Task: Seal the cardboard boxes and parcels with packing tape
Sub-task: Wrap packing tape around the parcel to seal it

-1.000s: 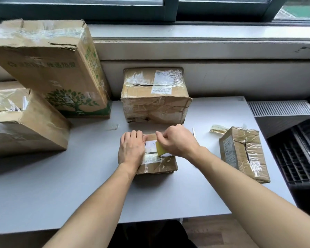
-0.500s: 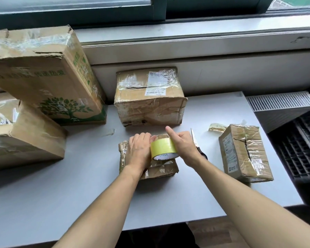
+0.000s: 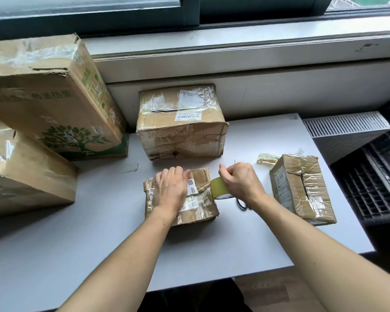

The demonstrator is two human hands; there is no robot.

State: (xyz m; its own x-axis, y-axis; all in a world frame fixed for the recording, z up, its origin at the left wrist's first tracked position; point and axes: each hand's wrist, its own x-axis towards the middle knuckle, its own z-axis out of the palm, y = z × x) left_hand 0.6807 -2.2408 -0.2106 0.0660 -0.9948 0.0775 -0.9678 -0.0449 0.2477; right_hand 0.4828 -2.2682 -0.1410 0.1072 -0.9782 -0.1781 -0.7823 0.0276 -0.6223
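On the grey counter (image 3: 257,233), the biggest box (image 3: 50,91) bears a green tree print and blurred lettering. The small parcel (image 3: 200,199) lies at the centre, its label unreadable. The left grip (image 3: 170,190) curls over the parcel's far edge, and the right grip (image 3: 240,180) clamps the yellow tape roll (image 3: 218,188) beside its right edge.

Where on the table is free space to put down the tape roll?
The table is bare along its near edge, in front of the small parcel, and left toward the plain box. Crowded right of the parcel: scissors, tape scrap, torn box.
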